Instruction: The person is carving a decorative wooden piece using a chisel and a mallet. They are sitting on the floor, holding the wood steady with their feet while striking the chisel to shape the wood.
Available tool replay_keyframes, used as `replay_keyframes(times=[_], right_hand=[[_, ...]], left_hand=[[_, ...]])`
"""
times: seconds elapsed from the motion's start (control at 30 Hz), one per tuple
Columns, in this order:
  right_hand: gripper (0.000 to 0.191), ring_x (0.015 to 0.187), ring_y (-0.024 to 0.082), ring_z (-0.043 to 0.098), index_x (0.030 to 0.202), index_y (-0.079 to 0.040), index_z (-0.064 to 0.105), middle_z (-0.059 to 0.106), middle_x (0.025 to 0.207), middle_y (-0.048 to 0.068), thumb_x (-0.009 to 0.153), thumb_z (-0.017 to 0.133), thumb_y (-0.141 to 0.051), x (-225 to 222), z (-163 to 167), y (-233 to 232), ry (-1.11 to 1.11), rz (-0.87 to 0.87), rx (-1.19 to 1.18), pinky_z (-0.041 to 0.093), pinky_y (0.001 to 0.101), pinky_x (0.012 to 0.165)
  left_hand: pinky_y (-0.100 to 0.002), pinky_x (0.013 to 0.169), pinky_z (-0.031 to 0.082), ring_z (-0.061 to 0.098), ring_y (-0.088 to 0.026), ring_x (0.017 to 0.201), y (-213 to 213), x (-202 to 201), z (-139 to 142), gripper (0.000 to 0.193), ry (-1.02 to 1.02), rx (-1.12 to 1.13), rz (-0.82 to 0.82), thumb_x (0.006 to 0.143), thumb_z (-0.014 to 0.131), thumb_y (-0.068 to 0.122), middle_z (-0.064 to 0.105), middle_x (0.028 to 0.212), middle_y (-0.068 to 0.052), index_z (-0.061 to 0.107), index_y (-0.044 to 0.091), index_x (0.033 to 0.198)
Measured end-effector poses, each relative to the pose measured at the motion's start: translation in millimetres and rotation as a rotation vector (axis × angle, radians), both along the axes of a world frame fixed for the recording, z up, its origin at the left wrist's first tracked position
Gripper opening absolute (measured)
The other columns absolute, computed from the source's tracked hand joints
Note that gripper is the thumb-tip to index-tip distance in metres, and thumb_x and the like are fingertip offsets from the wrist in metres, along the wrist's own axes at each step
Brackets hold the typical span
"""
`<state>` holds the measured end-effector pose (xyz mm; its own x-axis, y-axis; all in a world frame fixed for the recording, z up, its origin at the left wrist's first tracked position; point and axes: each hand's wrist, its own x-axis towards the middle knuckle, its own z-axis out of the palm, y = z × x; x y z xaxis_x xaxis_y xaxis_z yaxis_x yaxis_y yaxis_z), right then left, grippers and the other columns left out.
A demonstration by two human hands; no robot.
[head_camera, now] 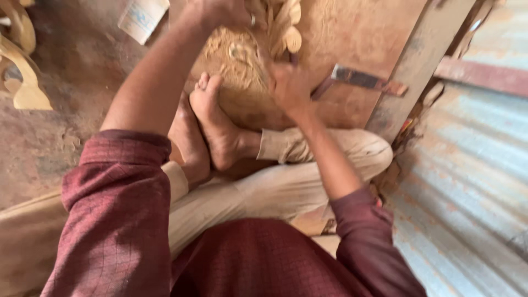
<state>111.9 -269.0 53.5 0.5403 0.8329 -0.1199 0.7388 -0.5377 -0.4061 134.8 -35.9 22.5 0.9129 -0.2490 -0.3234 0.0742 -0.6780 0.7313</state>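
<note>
1. Step in hand, as judged: carving work on the carved wooden piece (pixel 242 71), which lies on the floor (pixel 60 137) ahead of the person's bare feet (pixel 212 126), dusted with shavings.
2. The left hand (pixel 228 12) rests on the far end of the piece; its fingers are cut off by the frame edge, so their state cannot be told.
3. The right hand (pixel 290 88) is closed around a tool handle at the piece's right edge.
4. The next move calls for steady bracing of the piece and a controlled stroke.
5. Motion blur hides the tool type; the metal bar (pixel 366 80) beside the right hand is unclear.
</note>
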Motion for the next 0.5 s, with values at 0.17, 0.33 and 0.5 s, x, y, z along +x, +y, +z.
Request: replay_keyframes(times=[0.17, 0.33, 0.5], right_hand=[[0.041, 0.051, 0.022, 0.057, 0.152, -0.020, 0.053, 0.059, 0.064, 0.006, 0.111, 0.048, -0.019, 4.7, 2.0, 13.8, -0.153, 0.113, 0.059, 0.047, 0.0394, 0.048], [0.046, 0.036, 0.026, 0.056, 0.154, -0.015, 0.052, 0.059, 0.051, 0.010, 0.109, 0.047, -0.008, 5.6, 4.5, 23.8, -0.023, 0.110, -0.157, 0.044, 0.0395, 0.031], [0.054, 0.059, 0.031, 0.067, 0.148, -0.020, 0.055, 0.068, 0.070, 0.010, 0.095, 0.060, -0.014, -0.6, 5.0, 23.4, -0.119, 0.134, -0.019, 0.052, 0.0458, 0.054]], left_hand=[[-0.040, 0.067, 0.058, 0.073, -0.024, 0.075, 1.6, -7.7, 9.4, 0.034, 0.249, 0.129, 0.144, 0.102, 0.074, 0.045, 0.078, 0.094, -0.010, 0.079, 0.014, 0.113], [-0.038, 0.069, 0.058, 0.072, -0.018, 0.079, 14.9, -2.1, 18.6, 0.028, -0.003, -0.058, 0.051, 0.087, 0.077, 0.038, 0.079, 0.101, 0.001, 0.084, 0.024, 0.110], [-0.037, 0.070, 0.059, 0.073, -0.019, 0.080, 7.8, -6.5, 6.8, 0.043, 0.213, -0.017, 0.138, 0.087, 0.076, 0.056, 0.077, 0.097, -0.004, 0.080, 0.018, 0.106]])
